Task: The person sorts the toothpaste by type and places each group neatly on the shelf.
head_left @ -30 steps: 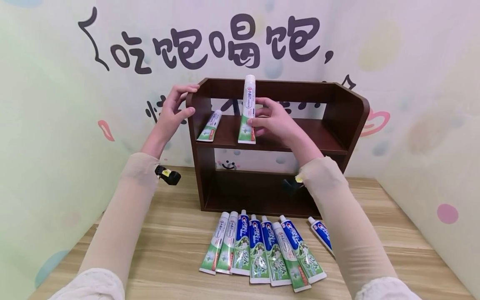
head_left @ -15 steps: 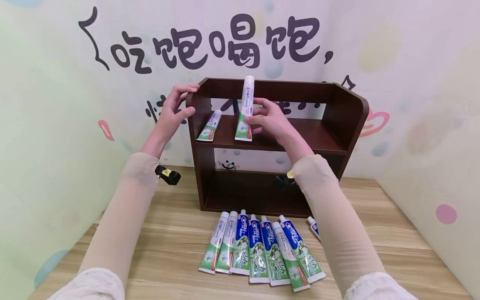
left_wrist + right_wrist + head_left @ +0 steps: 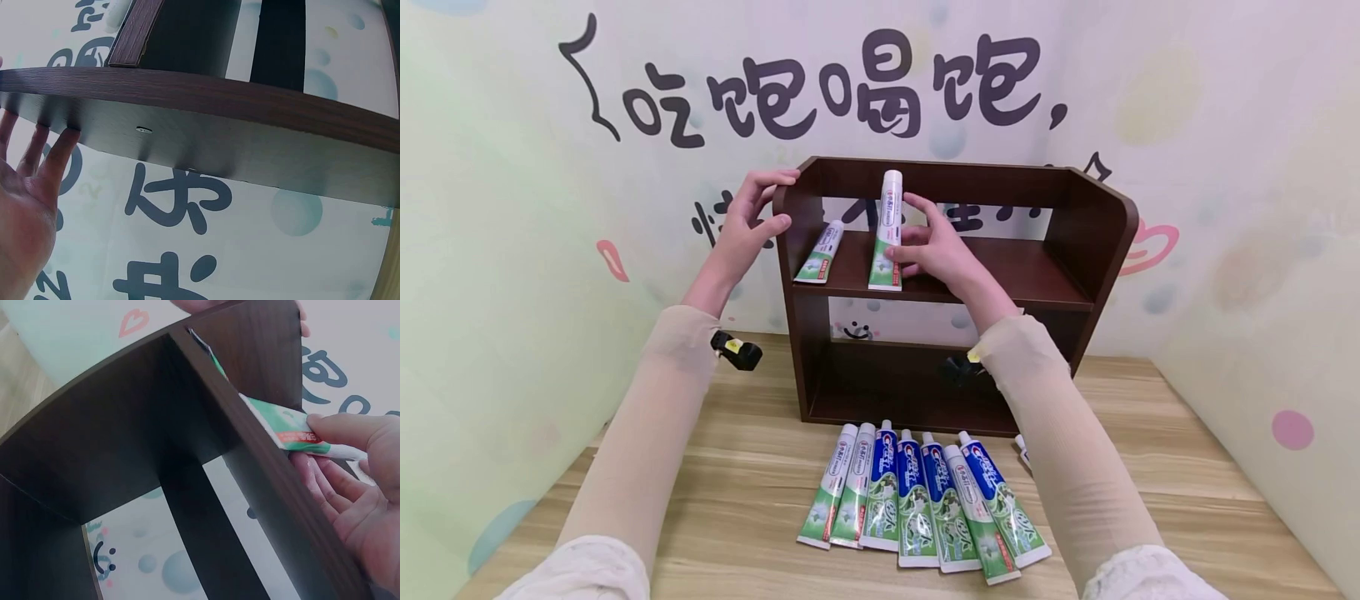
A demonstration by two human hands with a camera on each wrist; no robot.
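My right hand (image 3: pixel 936 248) pinches a white and green toothpaste tube (image 3: pixel 887 233) between thumb and fingers. The tube stands nearly upright, cap up, at the front of the upper board of a dark brown shelf unit (image 3: pixel 943 293). In the right wrist view its flat green end (image 3: pixel 275 419) is at the board's front edge. Another green and white toothpaste tube (image 3: pixel 820 252) leans at the left end of that board. My left hand (image 3: pixel 745 218) rests against the unit's left side panel; the left wrist view shows its fingertips (image 3: pixel 70 136) touching the panel, fingers fairly straight.
Several toothpaste tubes (image 3: pixel 917 500), blue-green and white-green, lie in a row on the wooden table (image 3: pixel 737 500) before the shelf unit. Another tube (image 3: pixel 1022 446) lies mostly hidden behind my right forearm. A wall with large black characters (image 3: pixel 891 83) stands behind.
My right hand has moved slightly left with the toothpaste tube. The tube's cap is now lower and its end is by the upper board's front edge. My left hand has stayed put.
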